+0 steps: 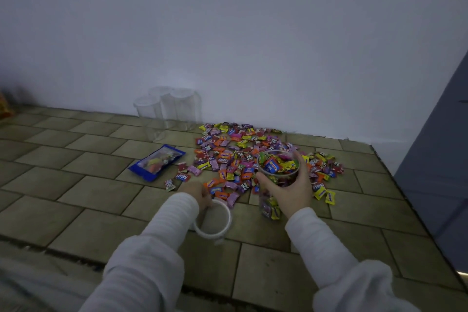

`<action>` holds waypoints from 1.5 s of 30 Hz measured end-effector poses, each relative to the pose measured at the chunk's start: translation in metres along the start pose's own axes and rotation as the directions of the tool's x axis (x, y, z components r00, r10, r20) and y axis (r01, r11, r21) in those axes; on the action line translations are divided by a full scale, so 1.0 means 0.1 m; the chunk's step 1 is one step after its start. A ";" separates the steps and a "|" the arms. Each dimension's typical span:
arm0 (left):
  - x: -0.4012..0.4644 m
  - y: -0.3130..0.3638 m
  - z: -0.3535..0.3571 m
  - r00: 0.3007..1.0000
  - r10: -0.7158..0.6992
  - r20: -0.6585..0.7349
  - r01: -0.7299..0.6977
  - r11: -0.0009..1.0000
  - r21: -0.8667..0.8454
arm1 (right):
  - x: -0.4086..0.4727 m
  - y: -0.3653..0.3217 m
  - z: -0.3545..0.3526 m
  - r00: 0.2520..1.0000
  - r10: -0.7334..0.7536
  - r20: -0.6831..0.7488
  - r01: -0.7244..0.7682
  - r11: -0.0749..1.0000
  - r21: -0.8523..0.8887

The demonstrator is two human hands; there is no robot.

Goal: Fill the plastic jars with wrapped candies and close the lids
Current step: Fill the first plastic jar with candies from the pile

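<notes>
Both hands are busy: my right hand [286,186] grips the full, upright jar [277,180] on the tiled floor [76,210]; my left hand [200,196] holds its lid [214,219], just left of and below the jar's mouth.

The scene is dim, with a cool bluish cast over the wall [228,20] and a flat, even light that has no clear source. Shadows are soft and faint; only a weak one shows beneath the lid [215,220] on the tiled surface [76,185]. There is no glare. The whole picture is slightly soft and noisy. The clear jars [167,109] by the wall nearly melt into it. The candy wrappers [240,159] are the only strong colour. Straight lines bow toward the edges, and the sleeves [141,261] at the bottom look smeared and stretched.
</notes>
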State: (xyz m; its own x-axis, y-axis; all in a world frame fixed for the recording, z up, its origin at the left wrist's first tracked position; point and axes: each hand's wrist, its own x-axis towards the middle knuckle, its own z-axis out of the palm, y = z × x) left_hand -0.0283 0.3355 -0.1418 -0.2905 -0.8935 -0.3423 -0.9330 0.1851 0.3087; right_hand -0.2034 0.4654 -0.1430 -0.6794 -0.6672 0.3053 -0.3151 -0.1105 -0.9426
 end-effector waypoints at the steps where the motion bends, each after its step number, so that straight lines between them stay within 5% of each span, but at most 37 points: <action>1: 0.02 0.00 -0.04 1.000 0.004 -0.003 -0.004 1.000 -0.029 | 0.03 -0.04 0.01 1.000 -0.007 0.003 0.007 1.000 -0.002; 8: 0.19 0.01 -0.34 0.973 -0.002 -0.230 -0.062 0.960 -0.274 | 0.40 -0.29 0.11 1.000 -0.011 0.020 0.010 0.999 0.046; 16: 0.44 -0.18 -0.58 0.953 -0.216 -0.213 0.073 0.845 -0.530 | 0.98 -0.55 0.60 0.994 -0.033 0.105 0.024 0.995 0.094; 21: 0.73 -0.33 -0.77 0.951 -0.263 -0.161 -0.002 0.518 -0.855 | 1.32 -0.56 1.08 0.988 0.005 0.156 -0.019 0.996 0.090; 31: 1.63 -0.31 -0.96 0.975 -0.216 -0.054 -0.002 0.235 -0.972 | 1.97 -0.44 2.07 0.975 0.069 0.213 -0.095 0.989 0.112; 41: 2.27 -0.28 -0.90 0.977 -0.206 -0.063 0.068 0.572 -0.817 | 2.42 -0.26 2.80 0.975 0.127 0.184 -0.149 0.983 0.112; 45: 2.45 -0.38 -0.83 0.981 -0.169 -0.092 0.035 0.626 -0.779 | 2.47 -0.15 2.99 0.960 0.096 0.262 -0.119 0.990 0.075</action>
State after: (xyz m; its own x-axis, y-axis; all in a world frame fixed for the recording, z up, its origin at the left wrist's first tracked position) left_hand -0.0469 0.0753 -0.1638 -0.1080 -0.9458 -0.3063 -0.4292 -0.2336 0.8725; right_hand -0.1688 0.0818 -0.0937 -0.5089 -0.8444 0.1675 -0.1811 -0.0853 -0.9798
